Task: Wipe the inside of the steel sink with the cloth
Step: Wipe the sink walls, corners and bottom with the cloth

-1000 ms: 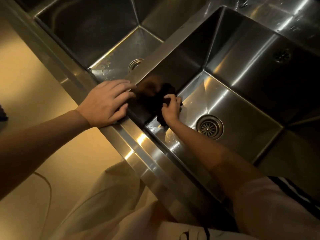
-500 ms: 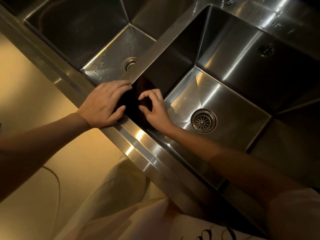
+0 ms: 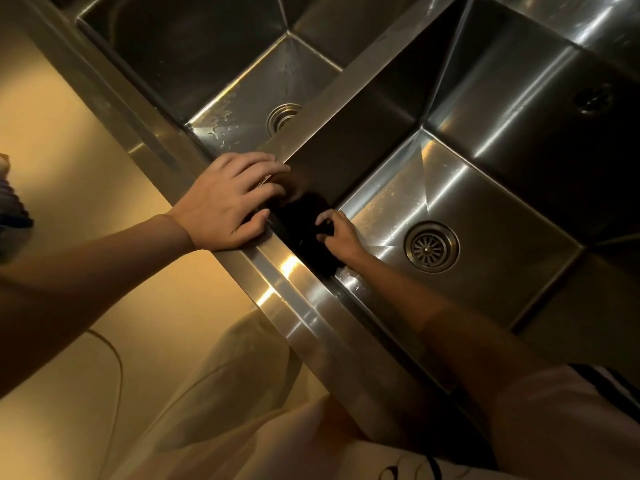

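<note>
A dark cloth lies against the near-left corner of the right steel sink basin, low on its left wall. My right hand is down in that basin with curled fingers gripping the cloth and holding it to the steel. My left hand rests flat on the sink's front rim where the divider between the two basins meets it, fingers straight. Much of the cloth is lost in shadow.
The right basin's round drain strainer sits just right of my hand. A second basin with its own drain lies to the left, with water spots. The steel front edge runs diagonally; the floor is below left.
My right hand went up the left wall with the cloth, then came back down to the basin's near-left corner. My left hand stayed on the rim.
</note>
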`<state>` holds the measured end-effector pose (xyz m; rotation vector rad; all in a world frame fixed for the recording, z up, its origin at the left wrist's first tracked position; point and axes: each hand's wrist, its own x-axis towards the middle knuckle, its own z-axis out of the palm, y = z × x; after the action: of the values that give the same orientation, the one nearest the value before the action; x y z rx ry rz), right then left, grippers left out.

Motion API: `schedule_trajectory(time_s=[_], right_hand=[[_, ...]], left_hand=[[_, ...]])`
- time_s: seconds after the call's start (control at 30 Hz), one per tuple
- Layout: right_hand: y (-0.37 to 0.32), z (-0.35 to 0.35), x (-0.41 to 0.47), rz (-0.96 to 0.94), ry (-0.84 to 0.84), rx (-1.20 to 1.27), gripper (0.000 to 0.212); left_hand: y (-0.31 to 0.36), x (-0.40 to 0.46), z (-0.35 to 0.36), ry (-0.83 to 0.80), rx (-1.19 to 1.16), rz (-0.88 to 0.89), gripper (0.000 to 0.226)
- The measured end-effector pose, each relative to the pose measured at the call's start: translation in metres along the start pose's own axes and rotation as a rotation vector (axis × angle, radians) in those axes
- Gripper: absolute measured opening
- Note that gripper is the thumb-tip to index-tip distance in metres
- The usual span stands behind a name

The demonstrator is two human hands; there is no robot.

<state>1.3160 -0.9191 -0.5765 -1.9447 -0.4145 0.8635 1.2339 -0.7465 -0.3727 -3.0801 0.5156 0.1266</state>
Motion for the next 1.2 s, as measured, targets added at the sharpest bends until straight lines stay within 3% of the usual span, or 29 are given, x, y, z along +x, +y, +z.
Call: schedule_trajectory(time_s=[0.3, 0.43, 0.53, 0.73, 0.87, 1.07, 1.2], right_hand=[[-0.093, -0.061, -0.055, -0.480, -0.303, 0.040, 0.034], [-0.127, -0.089, -0.076, -0.580, -0.369, 0.064, 0.034], [-0.118, -0.090, -0.077, -0.519, -0.374, 0.052, 0.034], [-0.038, -0.047, -0.040, -0.109, -0.360, -0.052, 0.052], [0.002, -0.022, -0.015, 0.061, -0.330, -0.195, 0.052], [0.000, -0.020, -0.014, 0.107, -0.366, -0.178, 0.052], [-0.027, -0.040, -0.040, 0.021, -0.370, -0.184, 0.052]], left_hand=[[0.004, 0.001, -0.006, 0.006, -0.052, -0.032, 0.047], [0.006, 0.000, -0.009, 0.052, -0.138, -0.064, 0.047], [0.006, -0.001, -0.007, 0.043, -0.162, -0.070, 0.049], [0.004, 0.000, -0.005, 0.038, -0.164, -0.074, 0.050], [0.002, -0.001, -0.005, 0.037, -0.143, -0.069, 0.050], [0.002, -0.001, -0.005, 0.001, -0.123, -0.062, 0.049], [0.001, -0.002, -0.005, -0.002, -0.115, -0.063, 0.049]])
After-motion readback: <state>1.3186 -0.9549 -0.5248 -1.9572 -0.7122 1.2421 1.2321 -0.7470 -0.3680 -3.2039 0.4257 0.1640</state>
